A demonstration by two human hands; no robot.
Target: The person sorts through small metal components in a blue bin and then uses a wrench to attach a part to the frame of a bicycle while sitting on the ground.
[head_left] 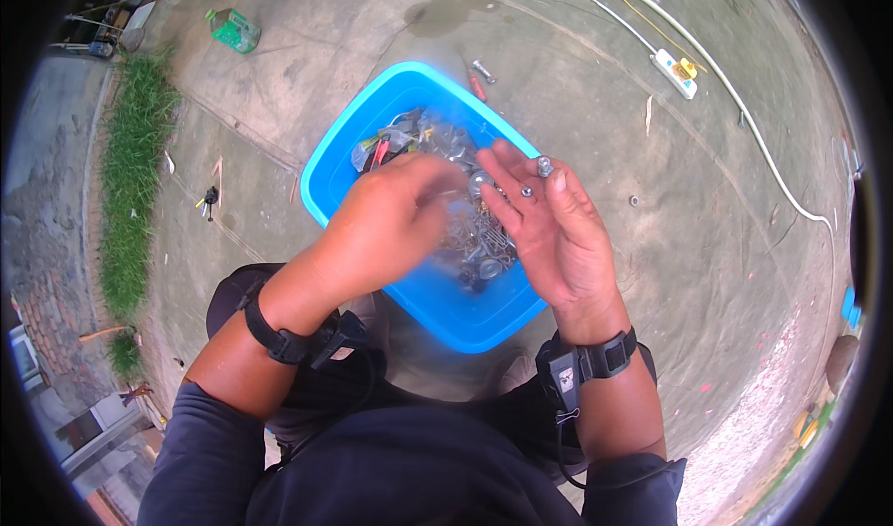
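1. Two small metal pieces are at the right hand (pixel 563 247), above the right-hand edge of the blue tub (pixel 484 317).
2. One, the larger metal piece (pixel 545 166), is silvery, shiny and stubby, with a rounded, stepped outline; it sits beside the thumb tip. Whether the thumb presses on it I cannot tell.
3. The other, the smaller metal piece (pixel 526 191), is also bright silver-grey and compact, lying against the fingers. Both look like nuts or similar hardware, too small to identify surely.
4. The right hand is turned palm up, loosely open, its fingers parted and slightly curled.
5. The left hand (pixel 377 214) is over the tub's left half, wrist above the near-left edge, fingers bent toward the right hand. They are blurred by motion, so I cannot tell whether they grip anything.
6. Inside the tub, loose metal hardware (pixel 488 238) lies tangled toward the right edge, grey and dull in places; crumpled clear plastic (pixel 449 140) is near the far corner.
7. On the ground (pixel 744 275), a single nut (pixel 634 200) lies apart, right of the tub; a metal bolt (pixel 483 71) is just beyond its far-right edge.
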